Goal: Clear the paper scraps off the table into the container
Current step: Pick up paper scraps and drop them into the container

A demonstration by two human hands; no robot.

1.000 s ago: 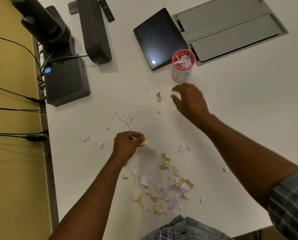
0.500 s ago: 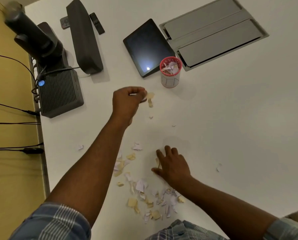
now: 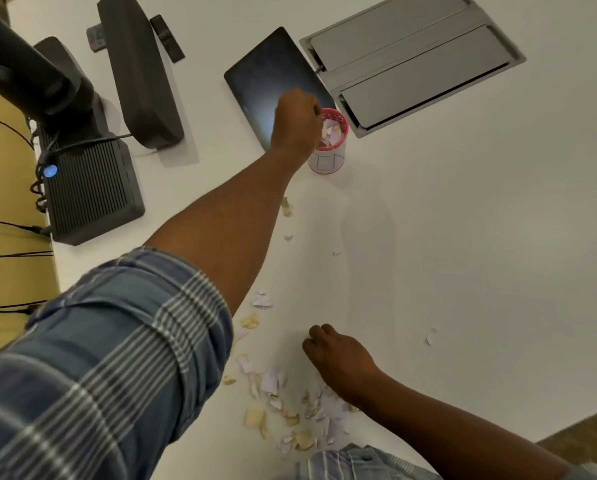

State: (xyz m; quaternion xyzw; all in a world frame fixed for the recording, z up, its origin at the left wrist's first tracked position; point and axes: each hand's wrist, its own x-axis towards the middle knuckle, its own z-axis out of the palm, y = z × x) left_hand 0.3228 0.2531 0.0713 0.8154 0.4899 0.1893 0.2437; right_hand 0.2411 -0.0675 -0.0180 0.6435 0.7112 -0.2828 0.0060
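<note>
Across the white table (image 3: 463, 254) near its front edge lies a pile of white and beige paper scraps (image 3: 290, 417). Further back stands the container (image 3: 326, 162), a small white cup with a red rim, with scraps inside. My left hand (image 3: 297, 123) reaches over its rim with curled fingers, and a beige scrap shows at the fingertips. My right hand (image 3: 338, 358) rests on the far edge of the pile, its fingers curled in over scraps. What lies under that hand is hidden.
A dark tablet (image 3: 255, 81) lies just behind the cup, beside a grey metal hatch (image 3: 411, 60). Black devices (image 3: 92, 188) with cables and a speaker bar (image 3: 141, 77) stand at the left edge. Stray scraps (image 3: 286, 206) lie between cup and pile, one (image 3: 430, 336) off right.
My left hand carried pinched scraps from mid-table up to the cup's rim. My right hand came back from the cup to the pile, and its fingers went from spread to curled.
</note>
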